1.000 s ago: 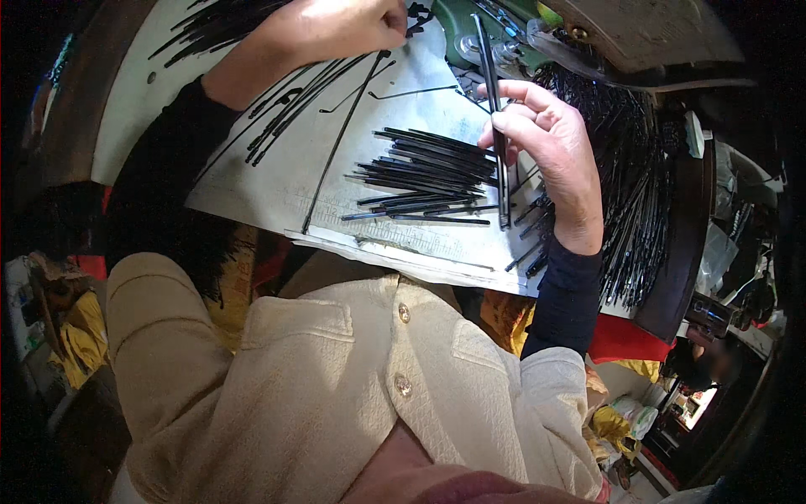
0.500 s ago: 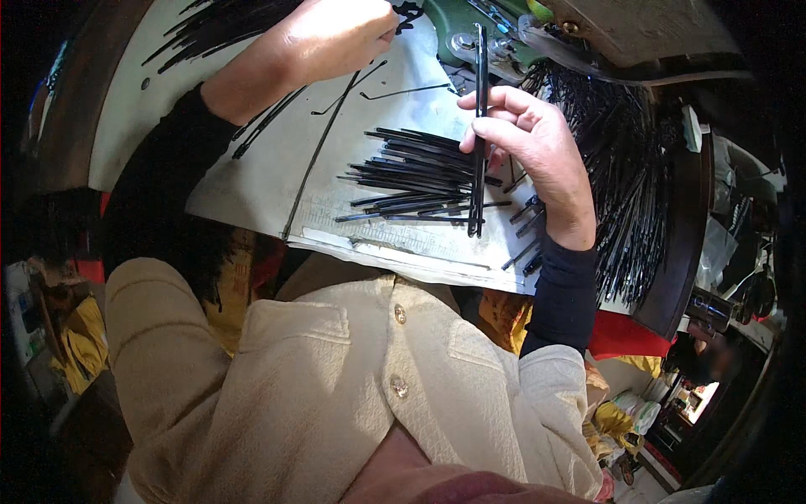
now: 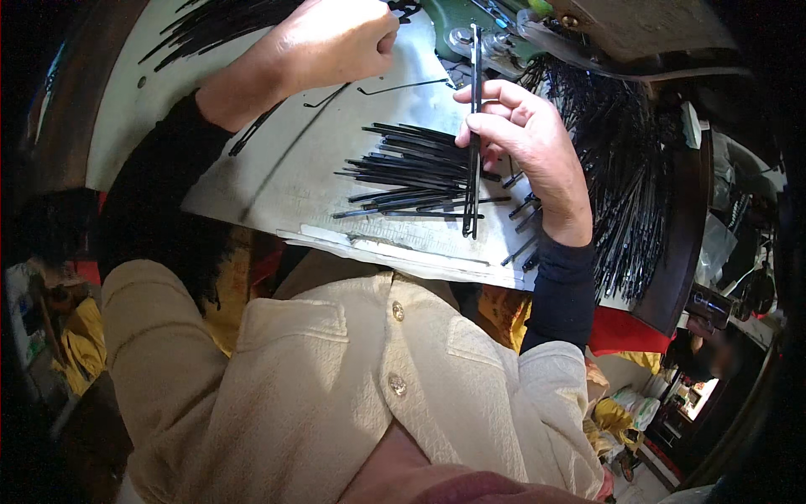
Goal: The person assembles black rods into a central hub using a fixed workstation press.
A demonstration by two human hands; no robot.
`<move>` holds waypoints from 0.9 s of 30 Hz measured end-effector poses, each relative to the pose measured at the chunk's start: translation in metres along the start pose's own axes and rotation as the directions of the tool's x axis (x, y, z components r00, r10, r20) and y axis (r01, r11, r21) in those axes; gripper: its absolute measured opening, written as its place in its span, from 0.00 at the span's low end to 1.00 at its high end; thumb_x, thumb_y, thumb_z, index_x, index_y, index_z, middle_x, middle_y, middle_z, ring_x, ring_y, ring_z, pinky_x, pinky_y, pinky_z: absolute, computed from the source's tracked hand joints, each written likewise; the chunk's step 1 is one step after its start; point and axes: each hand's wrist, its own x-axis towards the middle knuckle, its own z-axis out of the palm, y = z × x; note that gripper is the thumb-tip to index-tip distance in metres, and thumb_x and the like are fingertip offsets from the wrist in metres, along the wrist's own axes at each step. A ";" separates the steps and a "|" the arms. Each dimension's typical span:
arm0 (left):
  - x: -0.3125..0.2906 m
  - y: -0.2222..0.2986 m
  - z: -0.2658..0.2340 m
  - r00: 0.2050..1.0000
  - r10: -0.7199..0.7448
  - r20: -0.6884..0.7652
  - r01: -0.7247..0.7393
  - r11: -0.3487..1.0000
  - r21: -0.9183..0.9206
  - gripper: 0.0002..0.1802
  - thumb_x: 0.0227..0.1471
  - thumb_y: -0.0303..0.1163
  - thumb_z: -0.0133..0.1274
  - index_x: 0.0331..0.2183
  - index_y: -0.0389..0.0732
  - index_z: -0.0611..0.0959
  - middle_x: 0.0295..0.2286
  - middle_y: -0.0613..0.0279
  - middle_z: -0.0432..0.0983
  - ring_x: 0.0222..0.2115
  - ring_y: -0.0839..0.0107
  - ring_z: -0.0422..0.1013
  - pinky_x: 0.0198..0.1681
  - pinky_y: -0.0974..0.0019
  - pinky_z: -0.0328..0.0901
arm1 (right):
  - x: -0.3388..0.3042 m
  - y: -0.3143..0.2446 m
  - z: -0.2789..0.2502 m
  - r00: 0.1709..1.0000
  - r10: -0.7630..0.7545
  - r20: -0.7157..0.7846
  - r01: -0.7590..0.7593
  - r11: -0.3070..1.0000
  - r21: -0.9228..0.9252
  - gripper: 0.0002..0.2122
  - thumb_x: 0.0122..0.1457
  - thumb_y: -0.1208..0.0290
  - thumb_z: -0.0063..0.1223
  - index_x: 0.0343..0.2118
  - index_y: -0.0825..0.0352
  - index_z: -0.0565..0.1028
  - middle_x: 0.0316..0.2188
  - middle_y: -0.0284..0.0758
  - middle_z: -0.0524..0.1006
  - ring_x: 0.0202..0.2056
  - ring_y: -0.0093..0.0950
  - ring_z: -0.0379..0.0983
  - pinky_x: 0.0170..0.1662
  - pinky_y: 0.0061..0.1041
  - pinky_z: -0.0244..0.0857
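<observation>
My left hand [image 3: 340, 46] is closed over the far left of the white work surface, its fingertips mostly hidden. From beneath it a thin dark rod [image 3: 273, 178], blurred, slants toward the near edge, seemingly gripped in the fingers. My right hand [image 3: 529, 134] pinches a couple of slim black strips [image 3: 473, 181] upright between thumb and fingers; small holes show at their lower ends. Below and left of that hand lies a loose bundle of similar black strips [image 3: 407, 172]. A thin bent black rod [image 3: 403, 86] rests between the hands.
Many black strips [image 3: 625, 202] are heaped along the right side, with another pile [image 3: 222, 29] at the far left. A green machine base [image 3: 445, 34] stands at the back. The work surface's near edge [image 3: 395, 252] faces my torso.
My left hand has shifted slightly down and left, and the thin rod's near end has swung left. The right hand, still pinching its strips, has barely moved.
</observation>
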 end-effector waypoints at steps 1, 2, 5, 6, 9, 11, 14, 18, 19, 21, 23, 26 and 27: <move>0.002 0.000 0.003 0.993 0.047 -0.104 -0.050 0.998 -0.026 0.09 0.45 0.32 0.50 0.26 0.37 0.79 0.21 0.57 0.75 0.22 0.63 0.73 0.29 0.66 0.67 | -0.001 0.000 0.000 1.000 0.005 -0.008 -0.005 1.000 0.012 0.12 0.53 0.69 0.48 0.40 0.67 0.72 0.22 0.29 0.75 0.20 0.11 0.66 0.22 0.08 0.59; 0.004 0.001 0.004 0.974 0.090 -0.209 -0.102 0.994 -0.048 0.09 0.45 0.32 0.50 0.27 0.36 0.78 0.19 0.58 0.75 0.20 0.65 0.73 0.26 0.67 0.67 | -0.002 -0.003 0.002 1.000 0.012 -0.021 -0.012 1.000 -0.006 0.13 0.53 0.69 0.48 0.41 0.68 0.71 0.22 0.29 0.75 0.20 0.12 0.66 0.22 0.08 0.59; 0.011 0.016 -0.004 0.992 -0.122 -0.022 0.081 0.772 -0.631 0.12 0.47 0.33 0.51 0.32 0.35 0.78 0.17 0.62 0.73 0.16 0.74 0.71 0.20 0.72 0.66 | 0.000 0.004 0.000 1.000 -0.008 -0.004 0.008 0.998 0.065 0.12 0.52 0.72 0.49 0.40 0.67 0.72 0.21 0.31 0.77 0.20 0.14 0.69 0.22 0.11 0.63; 0.013 0.022 -0.004 0.986 -0.164 0.019 0.125 0.668 -0.734 0.15 0.49 0.37 0.52 0.35 0.35 0.77 0.18 0.66 0.72 0.15 0.82 0.68 0.15 0.78 0.62 | -0.001 0.003 0.000 1.000 -0.008 -0.008 0.008 0.999 0.044 0.12 0.52 0.73 0.49 0.40 0.68 0.71 0.21 0.32 0.76 0.19 0.15 0.70 0.21 0.11 0.63; 0.020 0.017 0.014 0.996 -0.087 0.033 0.062 0.356 -0.932 0.16 0.51 0.40 0.52 0.36 0.37 0.77 0.22 0.67 0.72 0.15 0.84 0.68 0.14 0.81 0.61 | -0.001 0.003 0.001 1.000 -0.014 0.002 0.014 0.999 0.043 0.12 0.52 0.74 0.49 0.40 0.68 0.70 0.20 0.32 0.76 0.18 0.16 0.70 0.21 0.12 0.63; 0.021 0.024 0.016 0.992 -0.124 0.032 0.071 0.321 -0.944 0.17 0.50 0.42 0.53 0.37 0.38 0.77 0.24 0.67 0.71 0.14 0.86 0.65 0.12 0.83 0.55 | -0.003 0.003 0.001 1.000 -0.015 0.006 0.015 0.998 0.066 0.12 0.52 0.74 0.48 0.41 0.68 0.69 0.20 0.32 0.76 0.18 0.15 0.69 0.21 0.12 0.63; 0.020 0.031 0.017 0.981 -0.188 0.050 0.085 0.180 -0.980 0.16 0.52 0.39 0.52 0.39 0.39 0.78 0.25 0.69 0.71 0.11 0.89 0.55 0.12 0.83 0.46 | -0.006 0.003 0.000 1.000 -0.007 0.024 0.004 0.995 0.100 0.12 0.52 0.73 0.48 0.40 0.69 0.69 0.20 0.33 0.76 0.18 0.16 0.68 0.21 0.12 0.62; 0.019 0.031 0.014 0.990 -0.134 0.049 0.066 0.124 -0.990 0.15 0.53 0.37 0.50 0.40 0.39 0.78 0.25 0.71 0.71 0.12 0.89 0.54 0.12 0.83 0.46 | -0.008 0.002 0.001 1.000 -0.008 0.013 0.007 0.996 0.088 0.12 0.52 0.73 0.48 0.40 0.69 0.69 0.20 0.33 0.76 0.18 0.16 0.68 0.21 0.12 0.63; 0.018 0.032 0.012 0.990 -0.135 0.033 0.051 0.135 -0.989 0.15 0.53 0.36 0.50 0.41 0.39 0.78 0.25 0.71 0.70 0.12 0.90 0.54 0.12 0.83 0.46 | -0.007 0.004 0.001 1.000 -0.012 0.019 0.010 0.996 0.089 0.13 0.52 0.73 0.48 0.40 0.70 0.69 0.20 0.33 0.76 0.17 0.16 0.68 0.21 0.12 0.63; 0.019 0.033 0.013 0.991 -0.133 0.017 0.036 0.148 -0.988 0.15 0.54 0.36 0.49 0.41 0.39 0.78 0.25 0.72 0.70 0.12 0.90 0.54 0.13 0.83 0.46 | -0.007 0.003 0.000 1.000 -0.015 0.022 0.013 0.996 0.091 0.13 0.52 0.73 0.48 0.40 0.70 0.69 0.20 0.34 0.76 0.17 0.17 0.68 0.21 0.12 0.63; 0.018 0.030 0.016 0.992 -0.118 0.054 0.068 0.122 -0.990 0.15 0.54 0.35 0.49 0.42 0.39 0.77 0.25 0.73 0.70 0.13 0.90 0.54 0.13 0.83 0.46 | -0.008 0.000 0.000 0.998 -0.035 0.044 0.029 0.991 0.129 0.13 0.52 0.73 0.47 0.41 0.70 0.68 0.20 0.34 0.76 0.17 0.17 0.69 0.21 0.13 0.63; 0.021 0.033 0.017 0.990 -0.136 0.036 0.049 0.093 -0.994 0.15 0.53 0.35 0.50 0.42 0.39 0.77 0.25 0.74 0.70 0.13 0.90 0.54 0.13 0.83 0.46 | -0.008 0.002 -0.002 0.998 -0.033 0.044 0.026 0.987 0.158 0.13 0.52 0.73 0.47 0.41 0.70 0.68 0.20 0.34 0.76 0.17 0.17 0.68 0.21 0.13 0.63; 0.022 0.034 0.019 0.990 -0.134 0.033 0.046 0.095 -0.994 0.15 0.53 0.35 0.50 0.42 0.39 0.77 0.25 0.74 0.70 0.13 0.90 0.54 0.13 0.83 0.46 | -0.008 0.002 -0.003 0.999 -0.035 0.041 0.028 0.987 0.157 0.13 0.52 0.73 0.47 0.41 0.70 0.68 0.20 0.34 0.76 0.17 0.17 0.68 0.21 0.13 0.63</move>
